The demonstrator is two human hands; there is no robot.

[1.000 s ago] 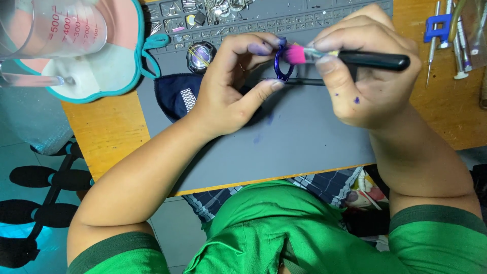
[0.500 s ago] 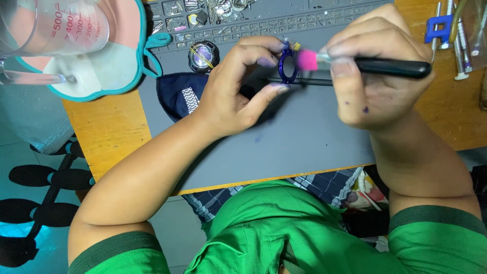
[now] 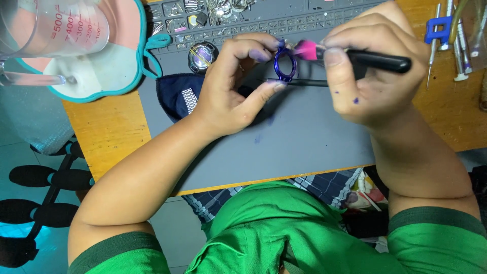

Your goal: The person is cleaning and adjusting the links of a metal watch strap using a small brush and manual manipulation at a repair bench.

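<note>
My left hand pinches a small blue ring-shaped part between thumb and fingers, upright above the grey work mat. My right hand grips a black-handled brush whose pink bristles touch the top right of the ring. Blue stains mark my fingertips and the mat. A thin black rod lies on the mat just under the ring.
A clear measuring jug stands on a pink and teal pad at the top left. A round watch part and a dark cloth lie by my left hand. Small parts fill the mat's tray; tools lie right.
Both hands have risen slightly toward the far side of the mat, and the brush tip has shifted along the top of the blue ring.
</note>
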